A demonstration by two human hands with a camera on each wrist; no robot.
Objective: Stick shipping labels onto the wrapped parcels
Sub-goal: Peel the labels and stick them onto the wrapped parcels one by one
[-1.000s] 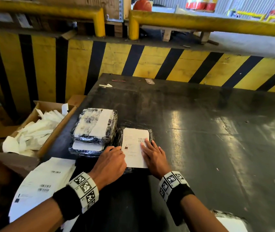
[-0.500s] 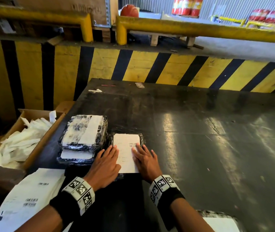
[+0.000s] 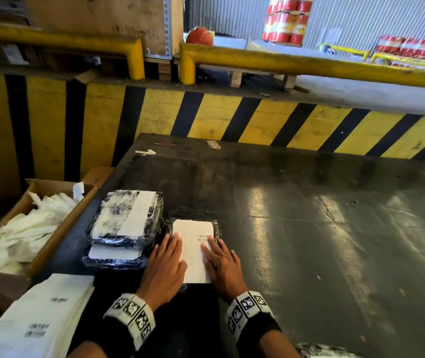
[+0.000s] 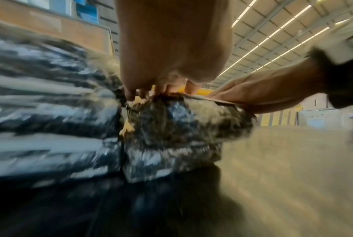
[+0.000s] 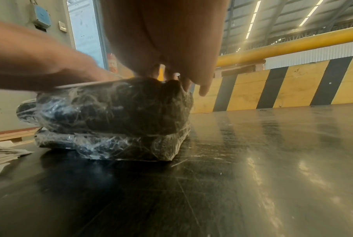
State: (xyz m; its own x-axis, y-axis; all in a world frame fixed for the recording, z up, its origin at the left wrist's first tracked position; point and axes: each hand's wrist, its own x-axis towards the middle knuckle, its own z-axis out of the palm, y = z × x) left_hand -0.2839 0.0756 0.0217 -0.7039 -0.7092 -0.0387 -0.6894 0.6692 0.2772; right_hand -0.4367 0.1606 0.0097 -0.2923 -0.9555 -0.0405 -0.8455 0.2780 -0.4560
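A small black parcel [image 3: 217,228] wrapped in clear film lies on the dark table [image 3: 309,228], with a white shipping label [image 3: 193,244] on its top. My left hand [image 3: 166,262] lies flat on the label's left edge, fingers straight. On the label's right edge my right hand [image 3: 223,263] presses flat as well. The wrist views show the same parcel [image 5: 114,115] from the side, both palms on top of it [image 4: 183,128]. To its left sits a stack of two wrapped parcels [image 3: 126,223] that carry labels.
A pile of white label sheets [image 3: 38,319] lies at the table's near left corner. A cardboard box of crumpled backing paper [image 3: 25,228] stands left of the table. A yellow-and-black striped barrier [image 3: 257,120] runs behind the table. Another wrapped parcel [image 3: 322,351] shows at the bottom edge.
My left hand has flattened out from a curled pose, and both hands have slid forward along the label's edges. The parcel has stayed in place.
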